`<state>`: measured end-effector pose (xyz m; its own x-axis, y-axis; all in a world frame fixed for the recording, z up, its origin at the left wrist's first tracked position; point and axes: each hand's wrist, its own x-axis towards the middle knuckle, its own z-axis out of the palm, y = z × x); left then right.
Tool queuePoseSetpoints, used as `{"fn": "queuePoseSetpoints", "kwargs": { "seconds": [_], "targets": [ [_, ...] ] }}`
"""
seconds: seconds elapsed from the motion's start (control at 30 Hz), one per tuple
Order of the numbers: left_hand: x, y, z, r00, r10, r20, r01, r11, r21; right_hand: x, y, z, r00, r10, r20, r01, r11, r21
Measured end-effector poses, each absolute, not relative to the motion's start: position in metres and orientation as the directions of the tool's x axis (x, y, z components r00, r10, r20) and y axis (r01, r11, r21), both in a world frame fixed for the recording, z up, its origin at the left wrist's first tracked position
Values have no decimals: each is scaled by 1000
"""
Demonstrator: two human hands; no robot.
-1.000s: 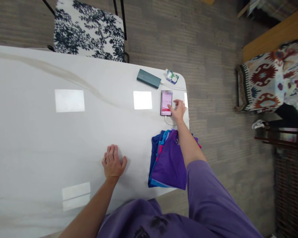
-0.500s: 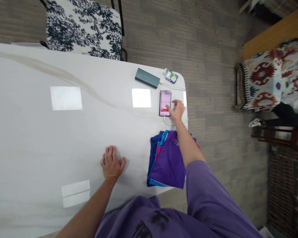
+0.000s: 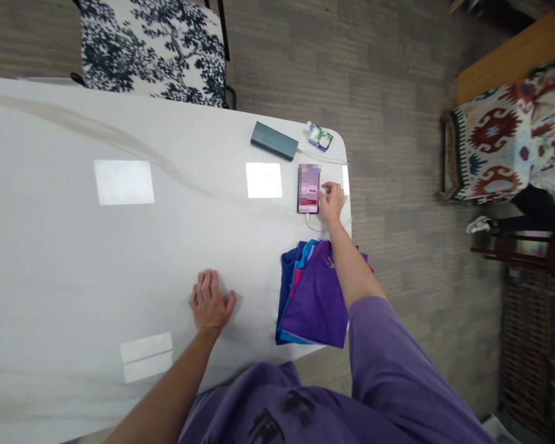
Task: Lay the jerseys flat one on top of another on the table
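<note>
My left hand [image 3: 211, 301] rests flat on the white table [image 3: 176, 246], fingers spread and nothing in it. At the right edge of a smartphone [image 3: 308, 188] is my right hand [image 3: 332, 201], its fingers loosely bent and a little apart, holding nothing. The thumb is beside the phone's edge; whether it touches cannot be made out. The phone lies face up with its screen lit, part of it pixelated, and a white cable [image 3: 308, 220] plugged into its lower end. Beneath my right forearm sits a stack of folded clothes [image 3: 314, 302], purple on top, with blue and pink below.
A teal power bank [image 3: 274, 141] with a white cable lies near the far table edge, beside a small green-and-white packet [image 3: 320, 137]. Past that edge stands a patterned chair [image 3: 152, 52]. At right are a patterned cloth [image 3: 494, 135] and another person's leg [image 3: 531, 216].
My right thumb has drawn back from the phone screen to its right edge. The screen has darkened and shows a box with red parts. My left hand stays in place.
</note>
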<state>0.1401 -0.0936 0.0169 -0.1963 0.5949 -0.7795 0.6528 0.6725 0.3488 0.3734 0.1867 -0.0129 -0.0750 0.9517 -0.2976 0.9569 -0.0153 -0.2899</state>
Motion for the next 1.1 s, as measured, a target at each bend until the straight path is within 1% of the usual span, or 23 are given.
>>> {"fn": "queuePoseSetpoints", "kwargs": {
  "seconds": [0.13, 0.23, 0.37, 0.5, 0.6, 0.77, 0.87, 1.0, 1.1],
  "targets": [
    [142, -97, 13, -205, 610, -765, 684, 648, 334, 379, 188, -22, -86, 960, -265, 963, 11, -270],
    [144, -101, 7, -220, 638, -738, 711, 623, 327, 382, 188, -27, -97, 966, -238, 960, 28, -279],
    [145, -102, 7, -226, 650, -726, 688, 634, 353, 381, 187, -29, -72, 978, -196, 961, 16, -276],
    [145, -103, 7, -223, 640, -735, 673, 646, 359, 377, 186, -27, -59, 979, -193, 959, 2, -284],
    [145, -105, 4, -247, 664, -706, 693, 630, 350, 376, 186, -26, -63, 978, -196, 949, -2, -316],
    [155, -109, 4, -299, 740, -602, 717, 591, 370, 378, 186, -29, -93, 978, -186, 918, 12, -396],
    [158, -113, 4, -333, 768, -548, 744, 571, 348, 381, 184, -31, -110, 976, -189, 896, 15, -445],
    [152, -122, -3, -257, 769, -585, 765, 532, 363, 383, 178, -31, -107, 976, -190, 883, 5, -470],
    [148, -131, -10, -247, 765, -595, 760, 534, 371, 385, 172, -30, -108, 977, -182, 875, 7, -484]
  ]
}}
